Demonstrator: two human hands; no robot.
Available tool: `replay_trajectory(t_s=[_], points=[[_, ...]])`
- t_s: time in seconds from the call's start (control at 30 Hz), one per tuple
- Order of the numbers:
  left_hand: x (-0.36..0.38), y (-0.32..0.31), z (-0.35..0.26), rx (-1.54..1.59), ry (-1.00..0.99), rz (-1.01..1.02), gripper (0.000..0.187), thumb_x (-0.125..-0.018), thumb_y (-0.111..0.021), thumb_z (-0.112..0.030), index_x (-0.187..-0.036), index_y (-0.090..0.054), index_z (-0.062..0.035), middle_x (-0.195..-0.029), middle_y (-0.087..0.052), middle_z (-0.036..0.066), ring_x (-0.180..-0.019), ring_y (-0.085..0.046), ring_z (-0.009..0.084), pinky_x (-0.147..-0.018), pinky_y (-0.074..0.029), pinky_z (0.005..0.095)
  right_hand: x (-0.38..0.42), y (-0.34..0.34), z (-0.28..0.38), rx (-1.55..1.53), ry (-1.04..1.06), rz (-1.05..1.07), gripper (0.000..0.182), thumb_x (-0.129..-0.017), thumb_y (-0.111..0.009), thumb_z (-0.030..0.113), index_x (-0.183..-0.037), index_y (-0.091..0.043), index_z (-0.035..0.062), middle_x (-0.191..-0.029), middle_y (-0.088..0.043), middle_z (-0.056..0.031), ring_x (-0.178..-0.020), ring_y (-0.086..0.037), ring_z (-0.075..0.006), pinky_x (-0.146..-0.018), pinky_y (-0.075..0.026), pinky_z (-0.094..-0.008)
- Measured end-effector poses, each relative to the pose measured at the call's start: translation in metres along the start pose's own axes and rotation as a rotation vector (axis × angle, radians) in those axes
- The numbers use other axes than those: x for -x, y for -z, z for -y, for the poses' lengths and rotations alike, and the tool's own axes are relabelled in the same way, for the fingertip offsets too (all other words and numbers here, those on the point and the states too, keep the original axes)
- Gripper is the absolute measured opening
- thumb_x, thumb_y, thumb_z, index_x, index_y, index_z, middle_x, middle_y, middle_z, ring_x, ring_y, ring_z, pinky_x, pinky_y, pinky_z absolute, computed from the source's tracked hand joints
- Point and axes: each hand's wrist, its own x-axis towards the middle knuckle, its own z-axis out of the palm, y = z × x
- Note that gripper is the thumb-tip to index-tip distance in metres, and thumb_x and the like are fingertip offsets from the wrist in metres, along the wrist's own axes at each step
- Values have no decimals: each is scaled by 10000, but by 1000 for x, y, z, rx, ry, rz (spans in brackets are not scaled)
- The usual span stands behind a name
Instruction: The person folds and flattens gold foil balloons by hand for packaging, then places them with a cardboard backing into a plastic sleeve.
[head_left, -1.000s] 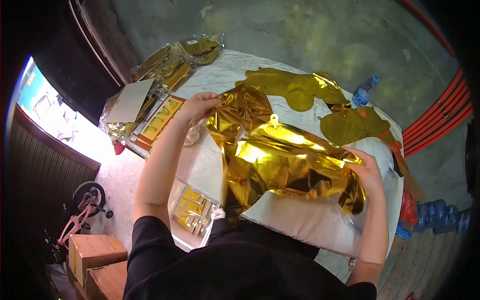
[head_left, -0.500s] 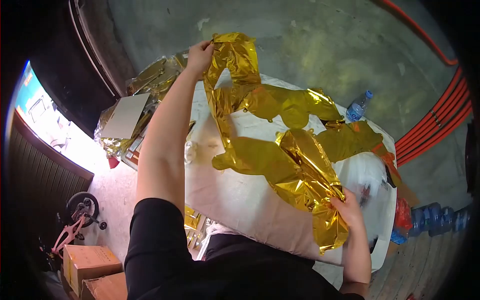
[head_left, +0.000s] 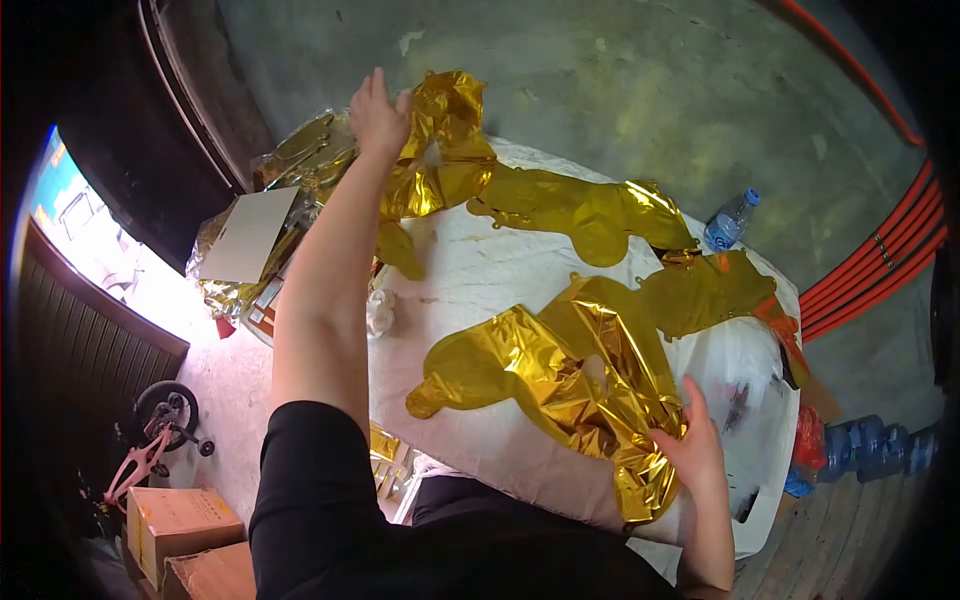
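Observation:
Shiny gold foil pieces lie spread over a table with a pale cover (head_left: 450, 270). At the far left edge, my left hand (head_left: 380, 115) is raised with its fingers apart, beside an upper foil piece (head_left: 447, 115). My right hand (head_left: 695, 440) rests against the crumpled end of the near foil piece (head_left: 560, 375), thumb and fingers spread, not closed on it. Another foil stretch (head_left: 590, 215) runs across the back of the table to a right-hand part (head_left: 710, 290).
A water bottle (head_left: 732, 220) stands at the back right edge. A pale board (head_left: 250, 235) lies on wrapped foil at the left. Cardboard boxes (head_left: 185, 520) and a small bike (head_left: 150, 450) are at lower left, red pipes (head_left: 880, 250) at right.
Both hands have let go of the foil. The upper piece has dropped and shifted left, the near piece has settled lower on the table, and the strip between them no longer hangs across.

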Motion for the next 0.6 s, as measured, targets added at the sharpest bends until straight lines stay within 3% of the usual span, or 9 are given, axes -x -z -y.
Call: replay_trajectory(t_s=[0.03, 0.07, 0.1, 0.17, 0.23, 0.37, 0.47, 0.53, 0.6], points=[[2, 8, -6, 1, -1, 4, 388, -883, -592, -278, -1200, -585, -54, -1099, -655, 156, -977, -618, 340, -854, -489, 392, -1, 0, 4, 141, -69, -53, 666, -721, -719, 82, -1320, -437, 17, -1011, -651, -162, -907, -641, -290, -825, -496, -374], [6, 28, -15, 119, -20, 272, 370, -876, -599, -279, -1175, -600, -62, -1111, -647, 158, -1006, -607, 336, -874, -478, 395, -1, -3, 5, 212, 59, -158, 676, -726, -736, 112, -1325, -436, 19, -1143, -595, -196, -1046, -583, -364, -903, -465, -421], [11, 46, -24, 235, -40, 539, 351, -868, -606, -279, -1150, -615, -71, -1123, -639, 160, -1035, -595, 332, -894, -467, 398, -4, -3, 4, 209, 55, -155, 676, -726, -736, 112, -1325, -436, 19, -1143, -595, -196, -1046, -583, -364, -903, -465, -421], [27, 71, -41, 439, 270, 1187, 316, -865, -578, -355, -1047, -642, -104, -1173, -605, 133, -1141, -520, 330, -931, -422, 444, -8, -4, 1, 430, 387, -225, 652, -749, -719, 113, -1330, -438, 21, -1283, -507, -198, -1166, -505, -367, -978, -415, -418], [60, 68, -32, 326, -61, 1464, 364, -857, -582, -403, -1099, -621, -135, -1240, -563, 123, -1189, -494, 320, -935, -426, 461, -9, -13, 7, 301, 361, -117, 614, -779, -694, 137, -1327, -445, 17, -1375, -419, -204, -1244, -427, -365, -1035, -357, -419], [109, 88, -30, 11, -280, 1229, 438, -849, -579, -461, -1156, -582, -149, -1300, -522, 120, -1197, -495, 316, -918, -447, 477, -15, -52, 19, 287, 503, 109, 660, -811, -674, 238, -1369, -394, 26, -1442, -331, -210, -1334, -323, -358, -1090, -256, -491], [105, 85, -19, 3, -133, 1476, 489, -859, -550, -489, -1225, -557, -165, -1344, -494, 113, -1250, -459, 297, -945, -434, 480, -21, -81, 10, 323, 540, 239, 711, -834, -650, 317, -1410, -339, 40, -1489, -252, -212, -1392, -227, -354, -1119, -160, -531], [94, 80, -15, -94, -146, 1498, 471, -866, -541, -477, -1198, -572, -144, -1317, -518, 120, -1236, -476, 300, -942, -436, 481, -24, -88, 7, 373, 589, 306, 757, -852, -614, 394, -1450, -285, 66, -1515, -203, -209, -1430, -137, -330, -1138, -63, -528], [93, 71, -5, -201, -156, 1526, 456, -873, -531, -464, -1170, -587, -123, -1291, -541, 127, -1221, -492, 303, -938, -438, 482, -28, -87, 8, 373, 606, 331, 760, -853, -610, 396, -1457, -276, 76, -1517, -203, -203, -1430, -138, -326, -1139, -63, -525]])
